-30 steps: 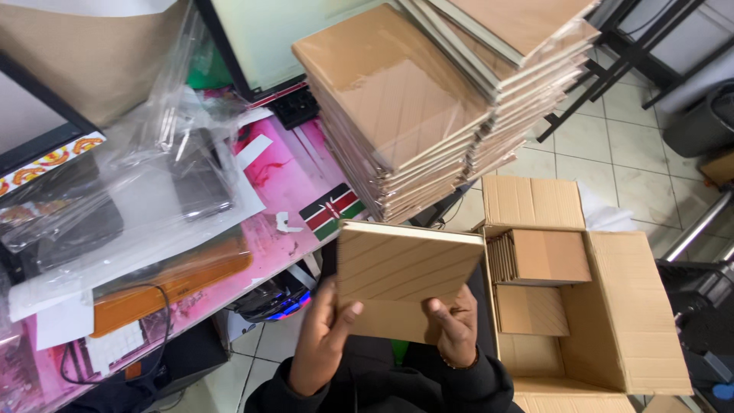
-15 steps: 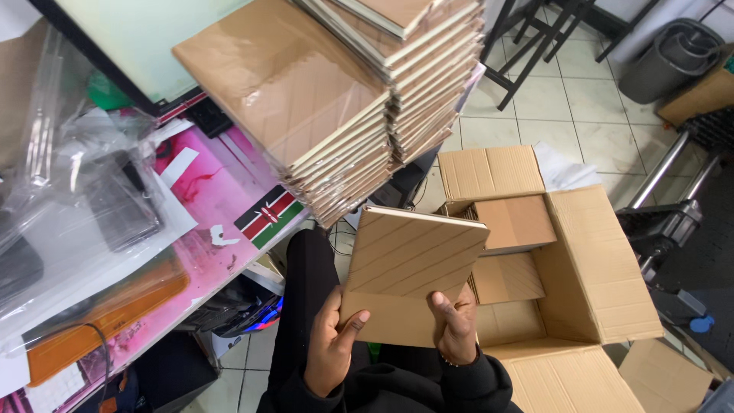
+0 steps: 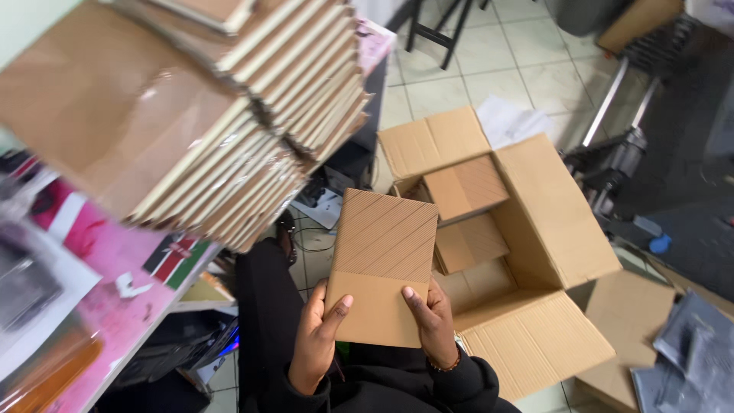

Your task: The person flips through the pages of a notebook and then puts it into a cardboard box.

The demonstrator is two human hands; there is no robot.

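I hold a brown notebook [image 3: 380, 264] with a diagonally ribbed upper cover in both hands, over my lap. My left hand [image 3: 315, 336] grips its lower left edge, thumb on the cover. My right hand [image 3: 430, 321] grips the lower right edge. Just to the right, on the floor, stands an open cardboard box [image 3: 554, 206] with more brown notebooks [image 3: 466, 187] stacked inside. Tall stacks of the same notebooks [image 3: 214, 122] rest on the table at upper left.
A pink table top [image 3: 84, 268] with a small striped flag card [image 3: 177, 256] lies at left. Tiled floor [image 3: 489, 69] stretches beyond the box, with black stand legs [image 3: 440, 30], flat cardboard [image 3: 634, 321] and grey bags [image 3: 692, 356] at lower right.
The view has swung right and down toward the box. The notebook has stayed in both hands and now sits upright beside the open box.
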